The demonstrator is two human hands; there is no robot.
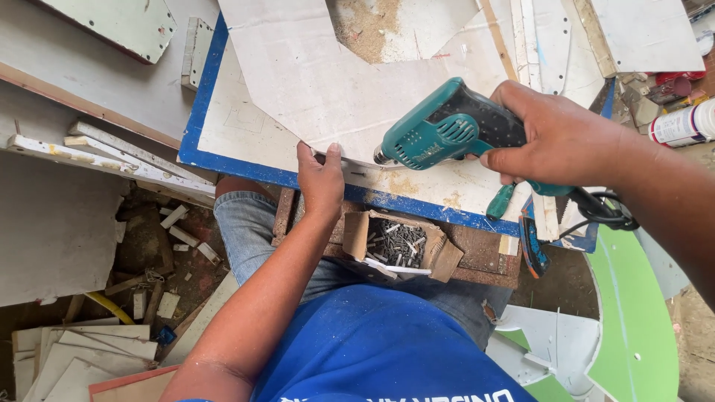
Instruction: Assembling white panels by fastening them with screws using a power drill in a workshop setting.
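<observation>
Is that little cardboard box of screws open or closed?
Open: the cardboard box has its flaps spread outward, and the dark screws inside lie in plain view.

blue-edged white board (223, 141) carries a cut white panel (313, 82)

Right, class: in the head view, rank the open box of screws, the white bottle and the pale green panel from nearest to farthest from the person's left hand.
From the left hand:
1. Box of screws, just right of and below the wrist.
2. Pale green panel, far top left.
3. White bottle, at the right edge.
</observation>
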